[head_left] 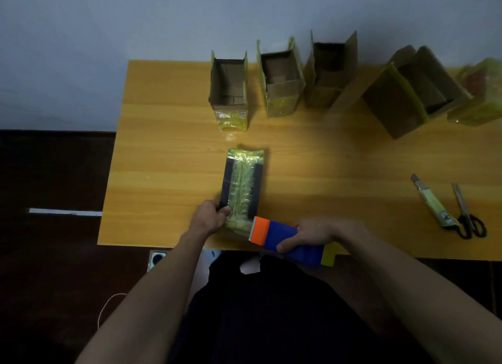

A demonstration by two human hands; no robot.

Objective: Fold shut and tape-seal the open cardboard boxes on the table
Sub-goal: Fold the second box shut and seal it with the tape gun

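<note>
Pale wall and dark floor frame a yellow wood-grain table (168, 135), seen from above. Near its front edge lies a closed cardboard box (243, 189), long and narrow, its top flaps folded shut with a strip of shiny yellowish tape running down the middle seam and wrapping over the far end; dark bands of the box's surface show on either side of the strip. The left hand (210, 217) grips the box's near left corner, fingers curled around the edge and thumb pressing on top. The right hand (312, 234) holds a blue tape dispenser (288, 240), fingers wrapped round its body; the dispenser's orange head touches the near end of the box. Along the back edge stand four open cardboard boxes (229, 89), flaps upright, several patched with yellowish tape, and a blurred tape-covered one at the far right. A utility knife (432, 202) and scissors (467, 214) lie just beside each other at the right.
</note>
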